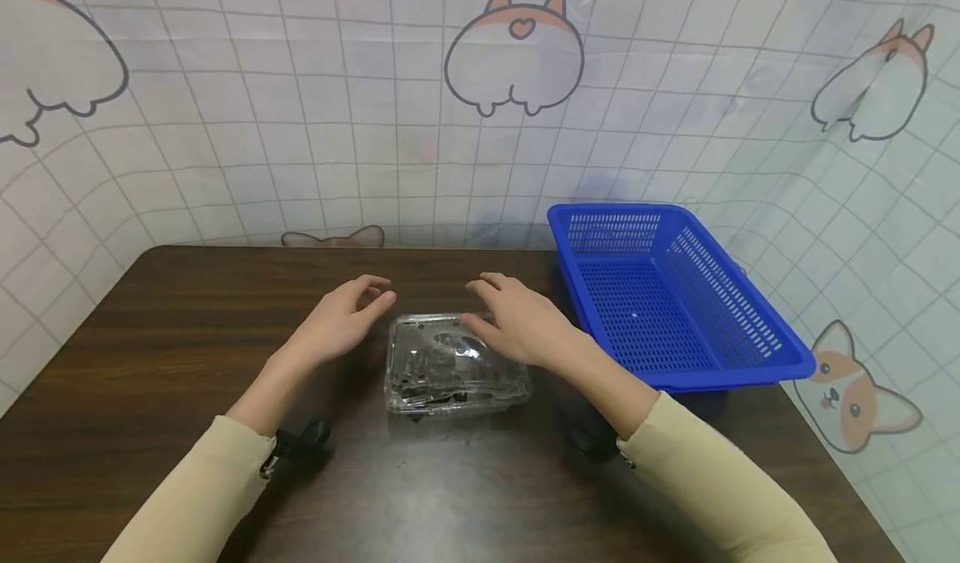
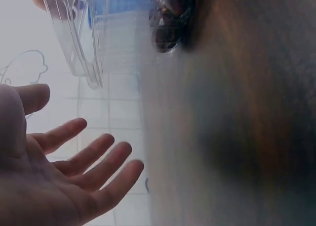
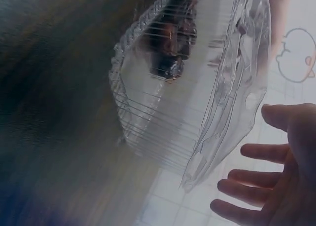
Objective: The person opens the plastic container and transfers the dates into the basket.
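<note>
There hung my left hand (image 1: pixel 339 317) and my right hand (image 1: pixel 525 321), fingers apart, either side of the clear plastic box (image 1: pixel 431 367), blue basket (image 1: pixel 697 378) to the right.

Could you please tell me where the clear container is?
In the head view, the clear container sits centrally on the table, between the left hand and the blue basket.
</note>
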`<state>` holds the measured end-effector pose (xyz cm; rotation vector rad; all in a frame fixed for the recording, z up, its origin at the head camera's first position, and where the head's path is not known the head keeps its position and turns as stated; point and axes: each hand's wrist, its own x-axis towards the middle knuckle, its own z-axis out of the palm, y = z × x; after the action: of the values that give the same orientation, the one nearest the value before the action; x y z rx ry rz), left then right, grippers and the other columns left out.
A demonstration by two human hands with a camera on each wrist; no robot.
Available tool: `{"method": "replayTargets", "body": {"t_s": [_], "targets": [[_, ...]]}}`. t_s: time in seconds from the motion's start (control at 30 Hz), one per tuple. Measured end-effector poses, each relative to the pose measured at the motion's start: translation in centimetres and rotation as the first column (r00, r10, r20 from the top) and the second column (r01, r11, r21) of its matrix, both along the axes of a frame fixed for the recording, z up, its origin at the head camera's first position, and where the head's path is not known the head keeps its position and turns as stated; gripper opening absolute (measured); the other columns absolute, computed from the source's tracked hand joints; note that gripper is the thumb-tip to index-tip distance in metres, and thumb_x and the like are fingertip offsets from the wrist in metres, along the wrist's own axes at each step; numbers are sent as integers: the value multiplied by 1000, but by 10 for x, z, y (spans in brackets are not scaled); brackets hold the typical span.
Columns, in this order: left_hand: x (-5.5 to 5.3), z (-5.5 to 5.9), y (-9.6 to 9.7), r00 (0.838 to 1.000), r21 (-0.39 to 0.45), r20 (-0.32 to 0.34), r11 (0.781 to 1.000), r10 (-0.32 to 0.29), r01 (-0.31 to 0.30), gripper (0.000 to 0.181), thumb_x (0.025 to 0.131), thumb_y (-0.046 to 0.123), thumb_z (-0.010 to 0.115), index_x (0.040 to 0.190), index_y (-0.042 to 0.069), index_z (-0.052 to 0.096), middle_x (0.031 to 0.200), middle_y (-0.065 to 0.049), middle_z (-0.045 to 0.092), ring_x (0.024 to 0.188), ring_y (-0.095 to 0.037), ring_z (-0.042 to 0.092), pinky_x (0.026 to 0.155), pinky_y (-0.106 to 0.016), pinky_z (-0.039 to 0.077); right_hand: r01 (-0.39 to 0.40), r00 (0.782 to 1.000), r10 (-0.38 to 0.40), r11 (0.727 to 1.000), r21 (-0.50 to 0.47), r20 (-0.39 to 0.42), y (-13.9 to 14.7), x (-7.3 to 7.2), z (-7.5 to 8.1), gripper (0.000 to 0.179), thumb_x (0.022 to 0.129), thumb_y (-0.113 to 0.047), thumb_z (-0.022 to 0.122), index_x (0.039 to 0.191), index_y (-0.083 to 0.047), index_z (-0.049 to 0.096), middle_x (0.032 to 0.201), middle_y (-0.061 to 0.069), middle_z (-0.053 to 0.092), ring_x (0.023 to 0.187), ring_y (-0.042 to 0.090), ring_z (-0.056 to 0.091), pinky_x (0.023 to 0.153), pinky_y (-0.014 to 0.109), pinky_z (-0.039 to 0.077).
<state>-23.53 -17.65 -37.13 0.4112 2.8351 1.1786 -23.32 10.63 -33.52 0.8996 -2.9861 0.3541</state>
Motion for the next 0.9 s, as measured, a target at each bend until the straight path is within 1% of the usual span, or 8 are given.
{"method": "replayTargets", "body": {"t_s": [0.13, 0.23, 0.33, 0.47, 0.57, 0.67, 0.77, 0.9], "targets": [[4, -2, 0, 999, 45, 47, 999, 6, -8, 54, 108, 47, 47, 145, 8, 51, 139, -18, 57, 126, -36, 55, 99, -57, 48, -22, 1000, 22, 1000, -20, -4, 4, 7, -1, 58, 105, -46, 56, 149, -9, 52, 154, 15, 46, 139, 30, 47, 106, 49, 49], [7, -3, 0, 997, 83, 77, 996, 5, -11, 51, 108, 44, 50, 143, 7, 51, 138, -19, 57, 119, -37, 60, 95, -54, 52, -35, 999, 35, 999, -32, -2, 8, 12, -1, 57, 105, -47, 56, 148, -9, 52, 152, 14, 48, 137, 30, 49, 104, 49, 51], [10, -5, -1, 994, 117, 105, 993, -2, -10, 49, 108, 39, 52, 143, 4, 51, 137, -20, 58, 108, -35, 65, 88, -48, 57, -48, 999, 47, 998, -38, -16, 13, 17, -3, 58, 104, -48, 57, 148, -9, 53, 151, 14, 49, 136, 29, 50, 102, 48, 52], [14, -7, -2, 990, 159, 140, 987, -25, 3, 49, 109, 34, 53, 145, 1, 49, 137, -21, 56, 111, -35, 64, 86, -44, 59, -68, 997, 67, 997, -30, -32, 20, 22, -7, 61, 103, -50, 58, 148, -9, 53, 151, 14, 49, 137, 30, 49, 104, 47, 51], [17, -10, -3, 985, 194, 166, 981, -47, 14, 48, 109, 29, 52, 146, -2, 46, 139, -24, 53, 118, -38, 60, 87, -44, 60, -86, 996, 86, 996, -6, -28, 25, 26, -10, 66, 102, -55, 57, 150, -10, 51, 152, 15, 47, 138, 31, 48, 106, 48, 49], [19, -12, -3, 980, 231, 190, 973, -67, 22, 48, 110, 24, 50, 148, -4, 44, 140, -27, 51, 119, -39, 59, 86, -42, 61, -109, 994, 109, 994, 23, -19, 30, 30, -13, 73, 100, -63, 54, 152, -12, 49, 155, 16, 43, 141, 32, 45, 107, 49, 48], [20, -13, -3, 975, 281, 209, 960, -76, 14, 46, 111, 19, 49, 148, -6, 43, 139, -28, 51, 117, -39, 60, 85, -41, 61, -144, 990, 144, 989, 33, -8, 34, 32, -15, 79, 98, -69, 52, 155, -15, 47, 160, 17, 37, 144, 34, 40, 108, 52, 46], [22, -15, -3, 970, 327, 232, 945, -75, -5, 41, 110, 16, 49, 145, -6, 47, 132, -25, 57, 112, -36, 63, 86, -41, 61, -173, 985, 173, 984, 34, 11, 37, 33, -17, 82, 95, -73, 52, 157, -21, 44, 165, 15, 29, 147, 36, 35, 108, 53, 47]]}}
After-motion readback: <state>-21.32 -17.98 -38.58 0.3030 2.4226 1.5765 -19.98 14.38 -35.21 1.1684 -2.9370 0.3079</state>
